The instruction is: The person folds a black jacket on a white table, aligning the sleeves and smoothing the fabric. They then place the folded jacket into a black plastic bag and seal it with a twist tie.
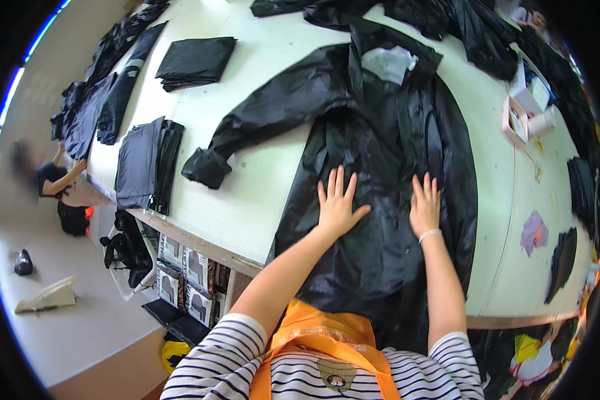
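A long black raincoat [373, 260] lies spread over the table in front of me, its lower end hanging over the near edge. One sleeve [273, 100] stretches out to the left and ends in a bunched cuff; a pale lining shows at the collar. Flat on the front of the coat rests my left hand [340, 207], fingers spread, holding nothing. My right hand [425, 207] lies on the coat's right front, its fingers straight and pointing away from me.
Folded black garments [197, 61] and a second stack [147, 163] sit on the table [247, 200] to the left. Another person [57, 177] handles a dark garment at the far left. On the right stand a small box [515, 121] and a purple scrap [534, 233].
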Tool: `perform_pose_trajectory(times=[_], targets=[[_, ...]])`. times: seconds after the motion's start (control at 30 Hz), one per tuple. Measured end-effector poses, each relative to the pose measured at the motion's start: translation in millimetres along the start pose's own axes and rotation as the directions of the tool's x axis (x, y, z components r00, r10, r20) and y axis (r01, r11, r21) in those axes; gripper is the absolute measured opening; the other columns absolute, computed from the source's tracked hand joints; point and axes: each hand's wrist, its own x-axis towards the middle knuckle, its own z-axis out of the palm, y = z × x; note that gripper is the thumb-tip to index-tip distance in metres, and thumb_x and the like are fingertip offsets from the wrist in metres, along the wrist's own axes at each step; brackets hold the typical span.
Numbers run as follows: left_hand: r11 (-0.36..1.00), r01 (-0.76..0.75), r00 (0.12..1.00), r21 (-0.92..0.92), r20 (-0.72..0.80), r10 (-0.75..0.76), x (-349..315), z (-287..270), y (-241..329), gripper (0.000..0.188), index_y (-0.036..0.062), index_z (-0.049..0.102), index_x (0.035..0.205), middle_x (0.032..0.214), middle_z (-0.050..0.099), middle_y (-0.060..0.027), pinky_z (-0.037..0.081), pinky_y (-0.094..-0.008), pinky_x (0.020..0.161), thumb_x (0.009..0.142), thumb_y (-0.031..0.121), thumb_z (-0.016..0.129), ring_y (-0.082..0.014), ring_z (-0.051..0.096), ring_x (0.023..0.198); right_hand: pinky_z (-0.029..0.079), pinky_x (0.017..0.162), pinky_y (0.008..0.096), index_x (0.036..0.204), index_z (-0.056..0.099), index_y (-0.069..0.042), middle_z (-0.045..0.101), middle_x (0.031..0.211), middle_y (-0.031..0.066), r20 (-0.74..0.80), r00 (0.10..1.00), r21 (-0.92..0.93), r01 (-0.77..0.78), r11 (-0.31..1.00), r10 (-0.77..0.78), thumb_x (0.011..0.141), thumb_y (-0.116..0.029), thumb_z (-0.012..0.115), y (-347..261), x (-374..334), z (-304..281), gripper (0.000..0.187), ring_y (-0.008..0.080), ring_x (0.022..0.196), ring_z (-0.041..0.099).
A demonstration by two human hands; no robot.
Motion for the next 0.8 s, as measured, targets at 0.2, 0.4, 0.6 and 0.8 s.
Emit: perform_pose_trajectory(times=[0.2,0.4,0.6,0.8], targets=[[0.871,-0.005,0.997,-0.491,-0.072,-0.035,16,-13,-22,0.053,0.0019,0.058,0.119,0.14,0.041,-0.0247,0.033,-0.0436,0.106,0.077,0.031,0.072,-0.0401,0.039,0.128,0.05,0.068,0.0451,0.079,0.062,-0.001,0.065,0.077,0.0182,0.091,0.951,0.443,-0.304,0.843,0.295,0.09,-0.028,0.057,-61,-51,-76,0.029,0.0402,0.077,0.062],[0.665,0.435,0.817,-0.607,0.576,-0.008,-92,-79,-24,0.026,-0.0029,0.066,0.085,0.063,0.062,-0.0054,0.047,-0.0227,0.055,0.091,0.022,0.063,-0.0104,0.059,0.056,0.051,0.071,0.0445,0.094,0.061,-0.003,0.064,0.095,0.0143,0.119,0.721,0.071,-0.692,0.719,0.683,0.081,-0.044,0.067,-88,-165,-74,0.044,0.0361,0.082,0.064],[0.512,0.757,0.063,-0.405,0.825,0.561,-147,-61,19,0.068,-0.0035,0.065,0.108,0.093,0.07,-0.0121,0.051,-0.0259,0.075,0.096,0.058,0.038,-0.0162,0.067,0.082,0.049,0.085,0.0465,0.133,0.039,-0.002,0.062,0.109,0.0265,0.176,0.526,0.063,-0.85,0.524,0.832,0.078,-0.036,0.071,-118,-165,-80,0.072,0.0418,0.1,0.061],[-0.216,0.941,0.299,-0.262,0.941,0.16,-175,-36,34,0.078,-0.0017,0.039,0.132,0.122,0.056,-0.0162,0.042,-0.0408,0.096,0.088,0.061,0.053,-0.0308,0.056,0.109,0.049,0.07,0.0314,0.114,0.059,-0.001,0.065,0.079,0.0088,0.069,0.549,0.529,-0.728,0.436,0.833,0.082,-0.02,0.07,-125,-196,-50,0.038,0.0195,0.071,0.063]])
